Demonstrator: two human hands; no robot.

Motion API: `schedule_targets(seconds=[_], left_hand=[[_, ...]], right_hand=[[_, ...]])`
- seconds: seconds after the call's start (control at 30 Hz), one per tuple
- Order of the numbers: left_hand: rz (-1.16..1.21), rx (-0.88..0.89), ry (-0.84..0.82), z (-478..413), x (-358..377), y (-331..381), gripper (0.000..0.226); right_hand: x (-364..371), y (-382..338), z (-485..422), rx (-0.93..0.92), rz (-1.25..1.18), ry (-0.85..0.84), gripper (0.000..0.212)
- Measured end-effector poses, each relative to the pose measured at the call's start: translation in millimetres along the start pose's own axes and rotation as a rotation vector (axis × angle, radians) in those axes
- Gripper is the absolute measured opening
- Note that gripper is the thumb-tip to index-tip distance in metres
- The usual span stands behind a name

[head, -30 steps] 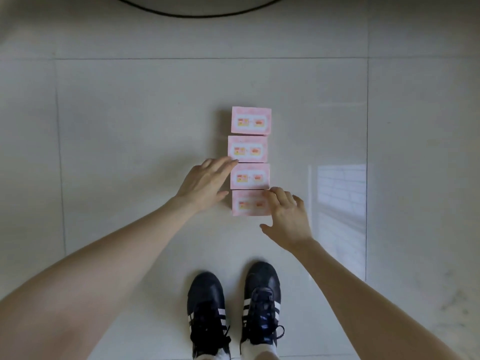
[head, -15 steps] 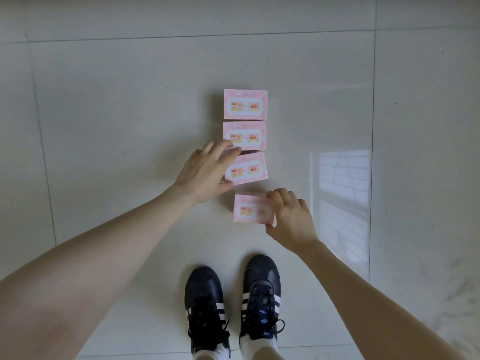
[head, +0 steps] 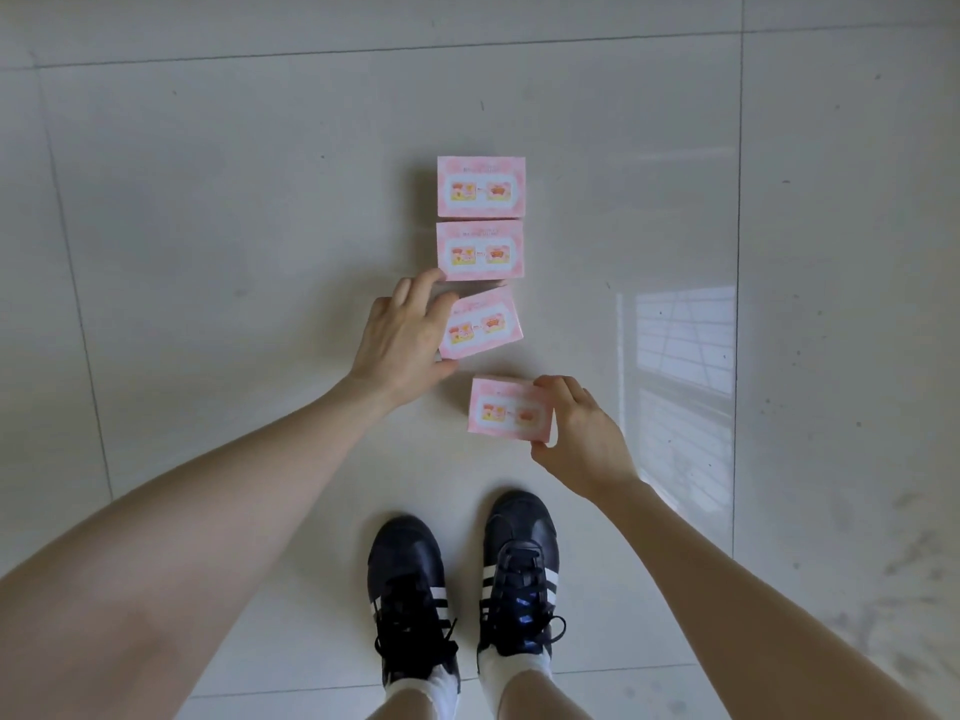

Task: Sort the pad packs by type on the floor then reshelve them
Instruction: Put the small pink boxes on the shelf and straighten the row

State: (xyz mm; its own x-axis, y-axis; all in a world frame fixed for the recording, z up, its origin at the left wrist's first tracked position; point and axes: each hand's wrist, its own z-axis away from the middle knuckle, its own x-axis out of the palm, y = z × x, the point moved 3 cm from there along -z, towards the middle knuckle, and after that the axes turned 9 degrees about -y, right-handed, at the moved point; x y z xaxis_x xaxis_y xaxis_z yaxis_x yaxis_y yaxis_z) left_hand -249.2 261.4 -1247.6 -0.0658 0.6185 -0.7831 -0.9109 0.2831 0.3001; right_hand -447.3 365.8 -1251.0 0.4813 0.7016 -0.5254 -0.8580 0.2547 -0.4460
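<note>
Seen from the head view, the farthest pack (head: 480,187) and the second pack (head: 479,251) lay square on the tiled floor (head: 234,200), their edges almost touching. The left hand (head: 402,337) gripped the tilted third pack (head: 485,324), its fingers (head: 415,291) curled over the left end and hiding it. The right hand (head: 584,433) pinched the right end of the nearest pack (head: 509,409) between fingers (head: 558,387) and thumb, just ahead of the black shoes (head: 408,589). All four pink packs were closed, their contents unseen. The printed writing on them was too small to read.
</note>
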Motion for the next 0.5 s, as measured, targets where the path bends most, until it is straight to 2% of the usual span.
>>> schedule_targets(seconds=[0.5], left_hand=[[0.055, -0.113, -0.017, 80, -97, 19, 0.062]], right_hand=[[-80, -49, 84, 0.028, -0.202, -0.001, 0.058]])
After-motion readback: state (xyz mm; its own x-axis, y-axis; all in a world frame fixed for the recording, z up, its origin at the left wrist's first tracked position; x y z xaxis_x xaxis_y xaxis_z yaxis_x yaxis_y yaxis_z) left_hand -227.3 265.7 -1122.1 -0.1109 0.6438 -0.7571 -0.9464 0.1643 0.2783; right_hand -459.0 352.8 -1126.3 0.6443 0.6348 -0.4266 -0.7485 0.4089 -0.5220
